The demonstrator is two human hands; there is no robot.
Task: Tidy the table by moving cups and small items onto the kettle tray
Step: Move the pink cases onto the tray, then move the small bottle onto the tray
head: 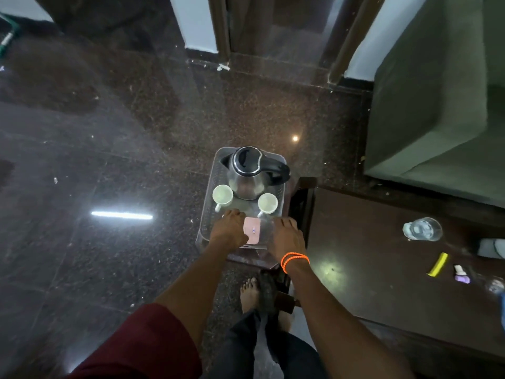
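A clear plastic tray rests on a small dark stand beside the table. It carries a steel kettle with a black lid, two white cups and a pink packet. My left hand lies palm down on the tray's near part, touching the packet's left side. My right hand, with an orange band on its wrist, lies palm down on the tray's near right corner. The fingertips of both hands are curled down and hidden.
The dark wooden table at the right holds a clear glass, a yellow stick-like item, a small purple and white item and a white object at the frame edge. A green seat stands behind. My bare foot is below the tray.
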